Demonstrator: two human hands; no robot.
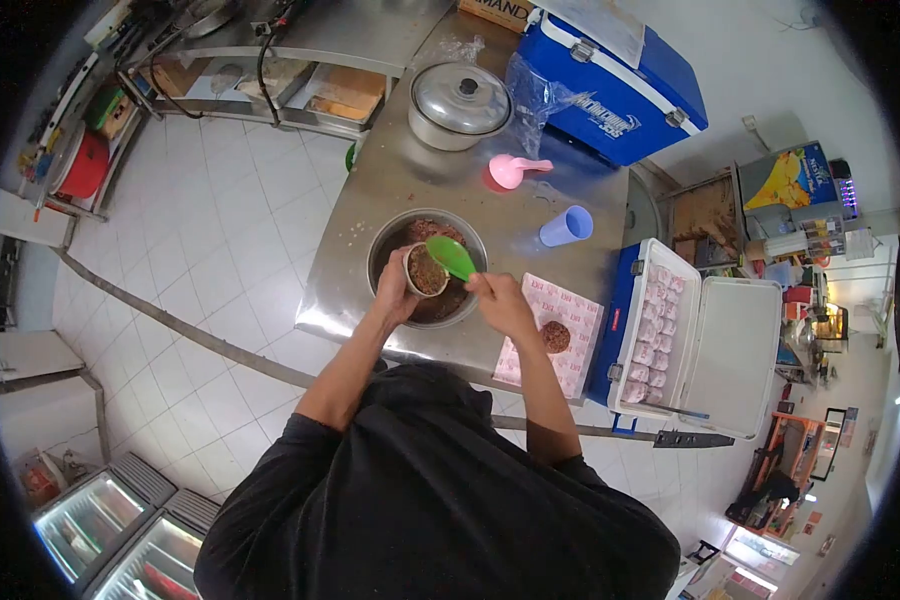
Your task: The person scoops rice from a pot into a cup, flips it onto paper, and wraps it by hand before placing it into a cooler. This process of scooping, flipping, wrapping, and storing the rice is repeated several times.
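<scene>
My left hand (395,291) is wrapped round a small pale cup (427,288) full of brown, grainy food, tilted over a round metal pot (482,245). In my right hand (504,306) is a green spoon (451,257), its bowl at the cup's upper edge. More reddish-brown food (433,229) lies in the pot below, partly hidden by the cup and spoon. To the right, a round mound of the same-looking food (555,337) sits on pink-printed wrapping paper (560,290).
Right of the paper stands an open blue-and-white cooler (625,270) with several rows of wrapped packets (654,325). A blue cup (567,227), a pink scoop (515,170), a lidded pot (460,100) and a closed blue cooler (610,90) are farther back on the steel table (365,190).
</scene>
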